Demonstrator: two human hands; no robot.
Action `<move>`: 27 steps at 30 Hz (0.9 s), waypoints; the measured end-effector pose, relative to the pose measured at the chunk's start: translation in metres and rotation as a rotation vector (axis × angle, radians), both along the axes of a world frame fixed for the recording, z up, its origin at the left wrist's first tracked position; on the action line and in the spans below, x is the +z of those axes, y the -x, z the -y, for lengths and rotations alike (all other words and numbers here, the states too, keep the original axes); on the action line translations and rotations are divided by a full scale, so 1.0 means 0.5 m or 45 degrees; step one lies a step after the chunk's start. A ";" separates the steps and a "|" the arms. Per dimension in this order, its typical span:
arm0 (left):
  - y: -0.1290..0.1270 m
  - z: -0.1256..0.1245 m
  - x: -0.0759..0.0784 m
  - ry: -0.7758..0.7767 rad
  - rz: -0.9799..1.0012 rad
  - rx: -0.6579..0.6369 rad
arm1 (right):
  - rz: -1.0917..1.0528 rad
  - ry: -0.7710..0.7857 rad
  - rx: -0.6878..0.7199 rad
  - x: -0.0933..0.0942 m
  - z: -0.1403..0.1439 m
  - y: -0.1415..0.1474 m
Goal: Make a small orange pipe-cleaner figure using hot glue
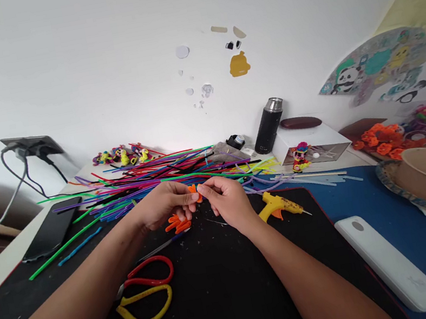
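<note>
Head view: the left hand (165, 203) and right hand (226, 198) both pinch one small orange pipe-cleaner piece (194, 191) between fingertips, apparently to shape it, just above the loose orange pieces (177, 224). Scissors (148, 292) lie nearer the person, a glue gun (281, 205) to the right.

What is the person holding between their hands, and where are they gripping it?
A small orange pipe-cleaner piece, pinched between the fingertips of the left hand and the right hand, one at each side. Which exact part is gripped cannot be told.
</note>
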State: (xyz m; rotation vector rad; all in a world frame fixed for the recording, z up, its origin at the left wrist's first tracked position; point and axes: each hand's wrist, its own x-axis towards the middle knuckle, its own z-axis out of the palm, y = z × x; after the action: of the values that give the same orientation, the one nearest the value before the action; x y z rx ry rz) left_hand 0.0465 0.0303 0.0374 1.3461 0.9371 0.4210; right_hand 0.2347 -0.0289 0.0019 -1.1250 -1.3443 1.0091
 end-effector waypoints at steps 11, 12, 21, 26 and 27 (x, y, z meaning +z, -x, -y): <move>-0.006 0.018 0.010 0.106 0.119 -0.030 | -0.325 0.178 0.202 0.006 -0.004 0.003; -0.006 0.018 0.010 0.107 0.128 -0.034 | -0.357 0.196 0.214 0.005 -0.004 0.004; 0.008 0.015 0.002 0.183 0.198 -0.256 | -0.506 0.272 0.463 0.017 0.006 0.005; 0.014 0.008 -0.011 0.289 0.242 -0.372 | -0.472 0.293 0.554 0.019 0.011 0.006; 0.016 0.007 -0.012 0.292 0.237 -0.393 | -0.474 0.300 0.565 0.018 0.012 0.007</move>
State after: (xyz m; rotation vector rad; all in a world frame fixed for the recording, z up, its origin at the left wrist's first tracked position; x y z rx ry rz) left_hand 0.0386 0.0271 0.0313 1.1936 0.5918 0.1909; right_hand 0.2314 -0.0348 0.0109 -0.7619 -1.2118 1.6478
